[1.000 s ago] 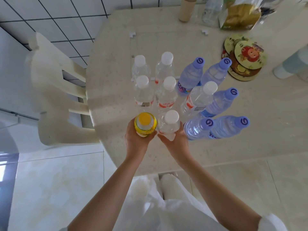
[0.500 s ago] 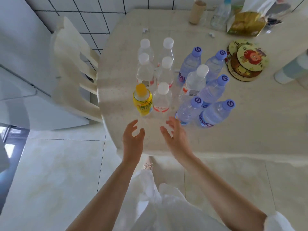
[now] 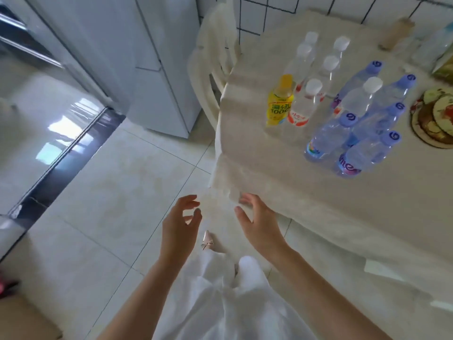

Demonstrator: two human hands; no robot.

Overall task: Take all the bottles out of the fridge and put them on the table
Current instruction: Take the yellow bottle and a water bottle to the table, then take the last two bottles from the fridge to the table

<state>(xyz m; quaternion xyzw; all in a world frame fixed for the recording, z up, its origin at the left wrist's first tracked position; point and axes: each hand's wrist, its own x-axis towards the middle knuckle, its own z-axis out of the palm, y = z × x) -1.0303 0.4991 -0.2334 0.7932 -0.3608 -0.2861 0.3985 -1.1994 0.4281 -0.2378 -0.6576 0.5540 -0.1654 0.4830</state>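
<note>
Several bottles stand grouped on the beige table (image 3: 289,182). A yellow drink bottle (image 3: 280,101) stands nearest the table's left edge, with a clear white-capped bottle (image 3: 304,105) touching its right side. More clear white-capped bottles (image 3: 329,67) stand behind, and several blue-capped bottles (image 3: 362,153) stand to the right. My left hand (image 3: 180,223) and my right hand (image 3: 257,222) hang open and empty over the floor, below the table's near corner. The white fridge (image 3: 137,60) stands at the left, its door shut.
A cream chair (image 3: 215,52) stands between the fridge and the table. Round coasters (image 3: 434,116), a cardboard tube (image 3: 394,33) and a snack bag lie at the table's far right. A dark floor strip (image 3: 56,168) runs at the left; my foot (image 3: 207,240) shows below.
Both hands let go of the yellow bottle and the clear bottle, then drew back off the table. My view has swung left, bringing the fridge into sight.
</note>
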